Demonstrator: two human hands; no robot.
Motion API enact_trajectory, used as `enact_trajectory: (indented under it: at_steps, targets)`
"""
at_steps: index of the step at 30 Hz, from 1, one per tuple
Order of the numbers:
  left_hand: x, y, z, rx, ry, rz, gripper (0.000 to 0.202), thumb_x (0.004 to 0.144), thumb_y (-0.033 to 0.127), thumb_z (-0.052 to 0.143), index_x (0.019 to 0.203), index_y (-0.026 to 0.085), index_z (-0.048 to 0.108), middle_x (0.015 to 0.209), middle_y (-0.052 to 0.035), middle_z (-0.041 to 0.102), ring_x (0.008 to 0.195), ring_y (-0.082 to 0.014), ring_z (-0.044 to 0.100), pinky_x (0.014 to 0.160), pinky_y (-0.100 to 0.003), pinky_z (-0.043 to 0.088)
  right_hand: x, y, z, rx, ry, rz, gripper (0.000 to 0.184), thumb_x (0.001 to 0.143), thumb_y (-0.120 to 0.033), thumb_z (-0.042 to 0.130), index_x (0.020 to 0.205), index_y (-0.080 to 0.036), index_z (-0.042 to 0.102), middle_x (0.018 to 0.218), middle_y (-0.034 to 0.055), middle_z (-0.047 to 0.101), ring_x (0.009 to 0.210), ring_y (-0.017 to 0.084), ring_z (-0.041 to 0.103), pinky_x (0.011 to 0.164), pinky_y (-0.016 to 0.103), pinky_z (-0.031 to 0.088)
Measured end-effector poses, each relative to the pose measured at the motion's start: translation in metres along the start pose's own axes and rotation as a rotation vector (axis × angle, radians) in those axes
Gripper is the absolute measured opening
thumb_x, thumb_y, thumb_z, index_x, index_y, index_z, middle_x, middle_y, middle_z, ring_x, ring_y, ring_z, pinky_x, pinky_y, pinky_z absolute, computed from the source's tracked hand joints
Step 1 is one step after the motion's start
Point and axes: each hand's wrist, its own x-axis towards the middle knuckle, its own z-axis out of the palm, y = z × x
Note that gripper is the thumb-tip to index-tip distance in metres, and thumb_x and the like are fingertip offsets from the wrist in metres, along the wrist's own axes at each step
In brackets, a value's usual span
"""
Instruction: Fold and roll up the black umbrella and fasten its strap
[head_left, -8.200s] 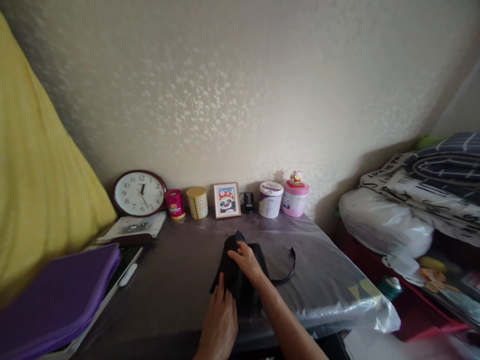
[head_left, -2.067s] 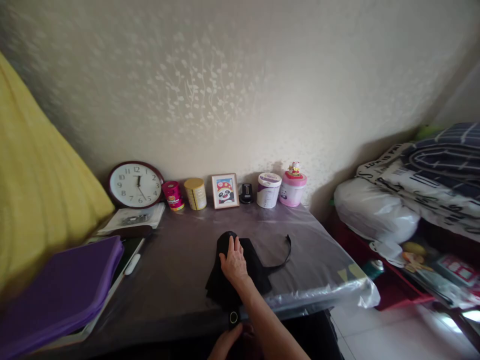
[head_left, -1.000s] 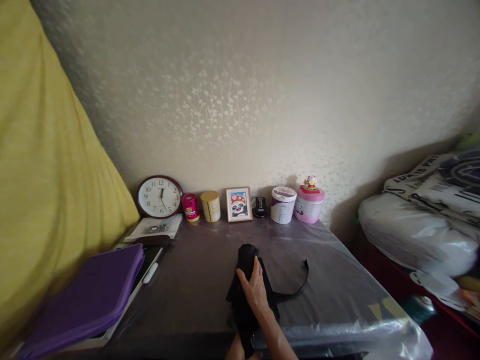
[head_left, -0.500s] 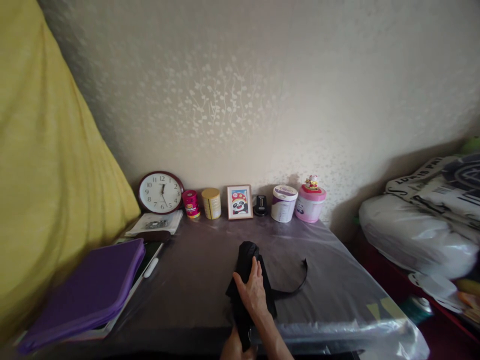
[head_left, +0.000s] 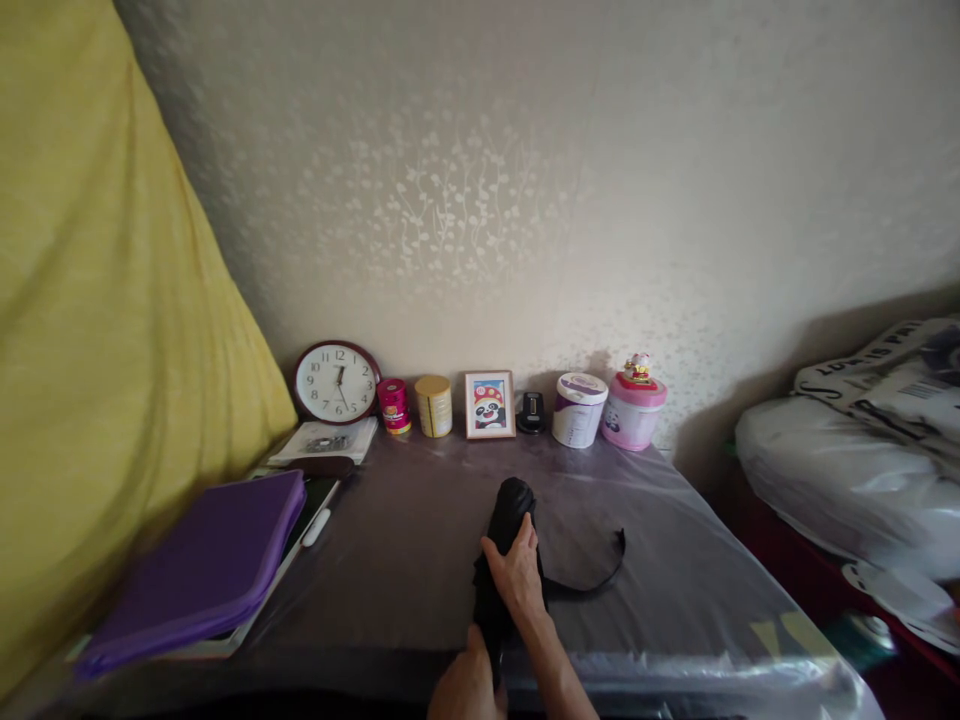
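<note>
A folded black umbrella (head_left: 513, 502) lies lengthwise over the table, its far end pointing toward the wall. Loose black fabric bunches along its sides, and a thin strap trails out to the right. My right hand (head_left: 517, 575) is wrapped over the middle of the canopy, thumb on the left side and fingers on the right. Closer to me, at the table's front edge, my left hand (head_left: 466, 680) grips the near end, around the handle. Most of that handle is hidden by the left hand.
Along the wall stand a clock (head_left: 337, 382), a pink can (head_left: 394, 406), a yellow-lidded can (head_left: 433, 407), a framed panda picture (head_left: 490, 405) and two tubs. A purple folder (head_left: 195, 570) lies at left beside a yellow curtain (head_left: 112, 350). Bagged items (head_left: 847, 480) are piled at right.
The loose fabric is now gathered more tightly against the umbrella, under my right hand. My left hand has moved slightly up the near end. The whole view has shifted a little.
</note>
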Motion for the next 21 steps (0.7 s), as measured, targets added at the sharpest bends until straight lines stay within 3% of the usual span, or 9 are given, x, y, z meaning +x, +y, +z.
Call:
enact_trajectory:
  at_steps: [6,13,21]
  targets:
    - [-0.006,0.017,-0.021,0.061,-0.083,-0.032,0.063,0.076,0.008,0.046,0.133,-0.008,0.024,0.114,-0.0262,0.058,0.107,-0.0293,0.057,0.088,-0.035,0.044,0.002,0.002,0.000,-0.013,-0.006,0.023,0.083,0.070,-0.039,0.053,0.134,0.006,0.024,0.130,0.0302,0.039,0.121,0.037,0.041,0.097,0.044,0.036]
    - [-0.009,0.019,-0.024,0.066,-0.086,-0.012,0.058,0.077,0.008,0.043,0.132,-0.006,0.029,0.110,-0.0252,0.061,0.102,-0.0292,0.059,0.085,-0.036,0.045,-0.004,-0.007,-0.007,-0.186,-0.010,-0.011,0.074,0.075,-0.032,0.048,0.136,0.002,0.025,0.126,0.0280,0.044,0.109,0.038,0.051,0.090,0.046,0.040]
    - [-0.010,0.020,-0.021,0.061,-0.056,0.008,0.055,0.080,0.009,0.035,0.131,-0.010,0.027,0.109,-0.0294,0.059,0.103,-0.0340,0.058,0.086,-0.043,0.044,-0.007,-0.015,-0.009,-0.061,-0.007,0.076,0.076,0.068,-0.027,0.053,0.136,-0.005,0.029,0.125,0.0257,0.044,0.108,0.040,0.051,0.086,0.049,0.040]
